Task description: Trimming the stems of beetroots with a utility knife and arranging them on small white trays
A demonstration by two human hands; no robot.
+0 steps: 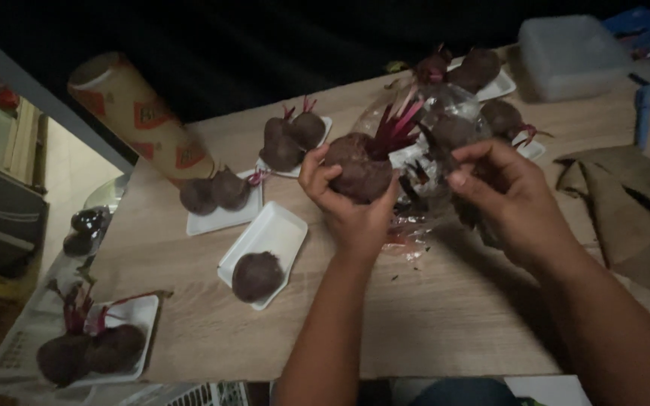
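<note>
A: Left hand (351,203) cups beetroot (360,167) over the wooden table (453,316); stems up.
B: Right hand (502,192) pinches the clear plastic bag (445,113), fingers narrow. Best: support underneath, keep the trimmed stems clear of the plastic.

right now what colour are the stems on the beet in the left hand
Bright magenta-red stems on the dark purple-brown beet in the left hand, seen in the head view.

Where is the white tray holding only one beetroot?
In the head view, the single-beetroot tray lies left of centre on the wooden table, just left of the left hand.
</note>
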